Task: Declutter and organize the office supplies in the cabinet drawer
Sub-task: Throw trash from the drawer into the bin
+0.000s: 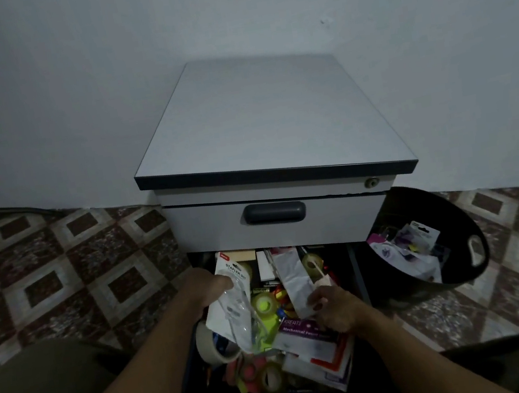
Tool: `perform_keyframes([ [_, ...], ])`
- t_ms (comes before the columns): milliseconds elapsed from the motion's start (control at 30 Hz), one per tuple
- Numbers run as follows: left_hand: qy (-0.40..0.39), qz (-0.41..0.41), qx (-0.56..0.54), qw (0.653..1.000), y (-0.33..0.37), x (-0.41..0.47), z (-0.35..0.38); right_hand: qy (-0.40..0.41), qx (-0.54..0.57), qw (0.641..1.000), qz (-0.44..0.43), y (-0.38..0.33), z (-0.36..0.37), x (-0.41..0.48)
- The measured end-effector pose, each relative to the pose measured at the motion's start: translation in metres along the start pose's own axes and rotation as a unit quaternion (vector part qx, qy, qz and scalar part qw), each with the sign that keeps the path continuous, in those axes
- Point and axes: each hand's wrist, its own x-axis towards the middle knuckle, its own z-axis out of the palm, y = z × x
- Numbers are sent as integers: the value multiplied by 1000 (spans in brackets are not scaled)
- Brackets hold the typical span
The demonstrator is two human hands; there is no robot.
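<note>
1. Nearest me, at the front of the open cabinet drawer (354, 269), I see a clear tape roll (271, 376) beside something pink, and a beige masking tape roll (213, 344) at the left.
2. A purple-headed mechanical pencil pack (306, 335) lies on top of the clutter, just under my right hand (334, 311).
3. That hand's fingers are curled and its thumb pinches the lower edge of a white packet (292, 277) that leans across the drawer.
4. My left hand (211, 287) grips a stapler set pack (231, 298) by its left edge and holds it tilted above a yellow-green tape roll (264, 304).
5. Above the clutter, the upper drawer's dark handle (274, 213) faces me.
6. Right of the cabinet (267, 121), a black bin (451, 225) on the tiled floor (61, 276) holds loose packaging.
</note>
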Motion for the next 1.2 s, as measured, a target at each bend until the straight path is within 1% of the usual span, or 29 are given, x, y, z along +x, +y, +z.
perform_keyframes([
  [133, 7, 38, 81, 996, -1, 1, 1, -21, -107, 994, 4, -12, -2, -5],
  [233, 0, 50, 132, 990, -2, 5, 3, -28, -233, 972, 2, -21, -6, -9],
  [300, 3, 61, 175, 983, -3, 7, 3, -5, -307, 952, 6, -25, -8, -9],
  [367, 18, 77, 209, 975, -6, 10, 4, 37, -342, 939, 10, -28, -9, -6],
  [433, 45, 91, 235, 967, -9, 15, 7, 76, -342, 936, -1, -30, -7, 0],
  [500, 72, 104, 267, 956, -7, 17, 10, 90, -302, 948, -45, -30, 0, 11],
  [567, 91, 110, 285, 948, -7, 21, 13, 79, -261, 957, -99, -31, 9, 23],
  [667, 92, 115, 287, 947, -9, 25, 14, 55, -252, 955, -145, -36, 17, 43],
  [733, 94, 120, 279, 948, -11, 26, 14, 41, -268, 952, -142, -42, 17, 56],
  [833, 113, 130, 290, 941, -12, 27, 15, 25, -323, 940, -109, -54, 14, 69],
  [900, 122, 134, 283, 942, -11, 28, 14, 0, -350, 932, -91, -58, 15, 73],
  [1000, 130, 134, 277, 943, -7, 31, 14, -1, -369, 922, -114, -58, 17, 69],
  [1100, 128, 134, 265, 946, -5, 32, 16, 24, -355, 922, -152, -55, 20, 54],
  [1200, 116, 126, 259, 951, -4, 32, 16, 22, -347, 922, -170, -54, 24, 35],
])
